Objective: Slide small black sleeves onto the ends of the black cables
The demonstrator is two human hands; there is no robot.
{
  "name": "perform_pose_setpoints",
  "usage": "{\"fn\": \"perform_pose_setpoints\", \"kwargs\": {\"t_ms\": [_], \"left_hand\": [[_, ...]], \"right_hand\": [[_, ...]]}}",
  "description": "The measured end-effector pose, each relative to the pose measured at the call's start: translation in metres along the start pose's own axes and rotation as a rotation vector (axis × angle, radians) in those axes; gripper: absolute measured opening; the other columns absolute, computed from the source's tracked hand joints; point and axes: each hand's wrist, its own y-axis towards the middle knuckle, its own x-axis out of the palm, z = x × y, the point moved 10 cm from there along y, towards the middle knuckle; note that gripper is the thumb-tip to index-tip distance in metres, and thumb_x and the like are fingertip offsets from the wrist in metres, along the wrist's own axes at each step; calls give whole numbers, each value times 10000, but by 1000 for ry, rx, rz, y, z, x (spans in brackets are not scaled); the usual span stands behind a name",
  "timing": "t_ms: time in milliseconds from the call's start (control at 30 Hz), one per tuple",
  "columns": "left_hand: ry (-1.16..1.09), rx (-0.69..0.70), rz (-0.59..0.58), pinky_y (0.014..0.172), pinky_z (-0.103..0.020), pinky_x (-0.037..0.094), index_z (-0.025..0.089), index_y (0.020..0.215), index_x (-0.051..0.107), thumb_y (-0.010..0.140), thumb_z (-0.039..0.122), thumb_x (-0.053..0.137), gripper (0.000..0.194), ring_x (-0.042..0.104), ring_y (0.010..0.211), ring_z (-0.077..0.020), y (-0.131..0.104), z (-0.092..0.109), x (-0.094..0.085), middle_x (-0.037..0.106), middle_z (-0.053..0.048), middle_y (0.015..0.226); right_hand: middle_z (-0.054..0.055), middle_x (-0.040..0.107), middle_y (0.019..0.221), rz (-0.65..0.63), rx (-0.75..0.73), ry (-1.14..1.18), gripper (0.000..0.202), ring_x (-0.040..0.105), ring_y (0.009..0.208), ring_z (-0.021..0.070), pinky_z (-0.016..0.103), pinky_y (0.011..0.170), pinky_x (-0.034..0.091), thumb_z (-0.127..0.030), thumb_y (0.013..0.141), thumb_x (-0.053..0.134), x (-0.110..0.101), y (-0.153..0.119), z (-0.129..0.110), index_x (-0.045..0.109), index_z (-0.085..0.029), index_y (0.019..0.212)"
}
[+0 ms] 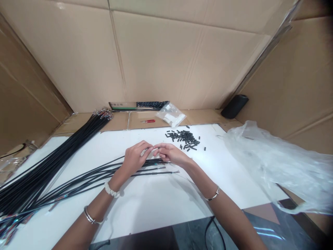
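- The left hand (135,157) and the right hand (170,153) meet fingertip to fingertip above the middle of the white table (156,201), pinching a small pale piece (155,148) between them; it is too small to tell what it is.
- The fingers of both hands are drawn together on that piece, the left ones curled, the right ones bunched at the tips.
- Just under the hands lies a loose fan of thin black cables (109,172), their stripped ends (173,171) pointing right and resting on the table.
- Near the right hand, further back, sits a scattered heap of short black sleeves (185,137); one stray sleeve lies apart to its right.
- A thick bundle of black cables (52,163) runs diagonally along the left side; its lower end is cut off by the frame edge.
- At the back edge lie red-handled snips (148,121), a small clear bag (170,116) with pale contents, and a flat box (137,105) whose green label carries print too small to read.
- A crumpled clear plastic sheet (275,163) covers the right side, and a dark object (234,106) leans in the corner, its nature unclear.
- Brown cardboard walls (166,52) enclose the table; no writing shows on them.
- The left wrist wears a white scrunchie (111,190) and a metal bangle (90,216); the right wrist carries another bangle (213,196).
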Motion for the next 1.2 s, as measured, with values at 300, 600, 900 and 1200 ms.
{"fn": "perform_pose_setpoints", "kwargs": {"t_ms": [300,600,900,1200], "left_hand": [[-186,-83,-24,599,-226,365,189,860,637,922,357,456,255,508,647,-113,2,-10,-1,637,-12,839],[-255,-94,-19,610,-230,378,180,848,641,919,362,455,269,519,672,-125,3,-11,-1,635,-25,828],[-233,-100,-25,593,-225,366,185,837,637,917,359,463,259,500,645,-113,2,-11,0,627,-13,819],[-98,-11,-13,619,-227,379,187,871,623,935,325,427,249,524,679,-123,1,1,-6,637,-22,844]], "right_hand": [[21,659,703,102,-317,-374,210,452,525,88,203,486,298,-374,818,577,-2,-8,-36,550,-169,858],[25,652,737,98,-318,-367,228,445,516,86,202,465,275,-388,815,585,2,-9,-37,576,-176,899],[30,654,741,97,-331,-363,214,397,479,70,200,441,245,-373,828,576,6,-12,-40,580,-169,890],[11,640,712,109,-287,-248,251,295,414,44,204,405,208,-415,811,588,5,-10,-33,564,-169,855]]}}
